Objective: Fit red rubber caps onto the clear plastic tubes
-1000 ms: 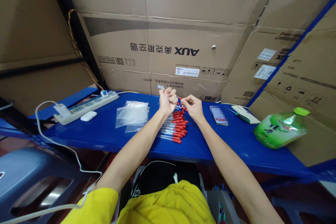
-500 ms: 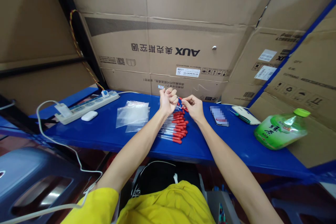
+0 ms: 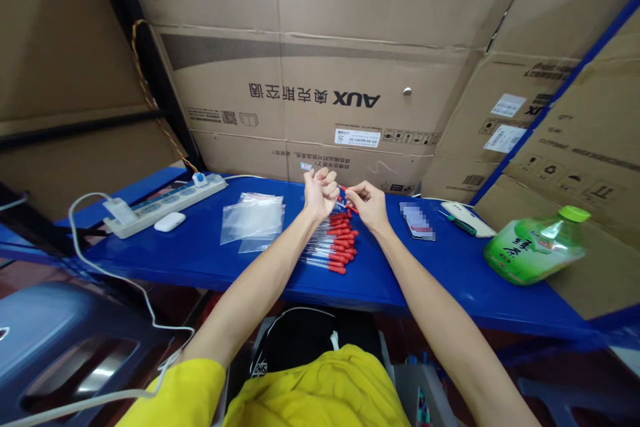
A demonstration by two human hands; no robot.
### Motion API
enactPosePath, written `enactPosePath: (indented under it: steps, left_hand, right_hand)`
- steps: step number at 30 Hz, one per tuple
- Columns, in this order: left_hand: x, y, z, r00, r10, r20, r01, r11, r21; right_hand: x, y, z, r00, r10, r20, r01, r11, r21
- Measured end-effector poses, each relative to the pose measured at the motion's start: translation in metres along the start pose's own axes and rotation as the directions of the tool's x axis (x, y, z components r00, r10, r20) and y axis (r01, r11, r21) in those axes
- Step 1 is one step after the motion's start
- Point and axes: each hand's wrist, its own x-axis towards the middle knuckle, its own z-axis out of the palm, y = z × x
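My left hand [image 3: 321, 195] is curled into a fist above the blue tabletop; what lies inside is hidden. A small white and blue label [image 3: 306, 166] shows just above its thumb; I cannot tell whether the hand holds it. Close by on the right, my right hand [image 3: 369, 205] pinches a red-bulbed dropper [image 3: 343, 187] between thumb and forefinger, its bulb showing in the gap between both hands. Below them lies a pile of droppers [image 3: 343, 247] with clear tubes and red bulbs, bulbs to the right, partly covered by my left forearm. Clear plastic bags [image 3: 253, 219] lie left of the pile.
A white power strip [image 3: 167, 203] and a white earphone case [image 3: 170, 221] are at the left. Right of my hands are a phone [image 3: 417, 221], a green-handled tool [image 3: 461, 225] and a green drink bottle [image 3: 534, 248]. Cardboard [image 3: 300, 80] walls the back.
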Motion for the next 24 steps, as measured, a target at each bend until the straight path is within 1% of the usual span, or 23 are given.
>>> enactPosePath:
  steps: [5,9,14,19,24]
  left_hand:
    - [-0.0004,-0.0016,0.0004,1.000,-0.009,-0.013,0.009,1.000,0.010]
    - [-0.0012,-0.0031,0.0012,1.000,-0.014,0.003,0.014,1.000,0.013]
    - [-0.0013,-0.0032,0.0007,0.999,-0.007,-0.035,0.007,1.000,0.005]
    - [-0.0003,-0.0018,-0.0036,1.000,-0.008,0.001,0.008,1.000,0.021]
    - [-0.0024,0.0001,-0.0030,0.998,-0.047,0.029,0.045,0.997,0.062]
  right_hand:
    - [0.0000,-0.0014,0.0004,1.000,-0.003,-0.003,0.003,1.000,0.000]
    - [0.0000,-0.0026,0.0014,1.000,-0.017,-0.003,0.017,1.000,-0.007]
    - [0.0002,0.0003,0.0026,1.000,-0.007,-0.006,0.007,1.000,-0.019]
    - [-0.0003,0.0035,0.0020,1.000,-0.030,-0.007,0.030,0.999,-0.032]
    - [0.0006,0.0042,-0.0020,0.996,-0.088,-0.030,0.085,0.992,-0.089]
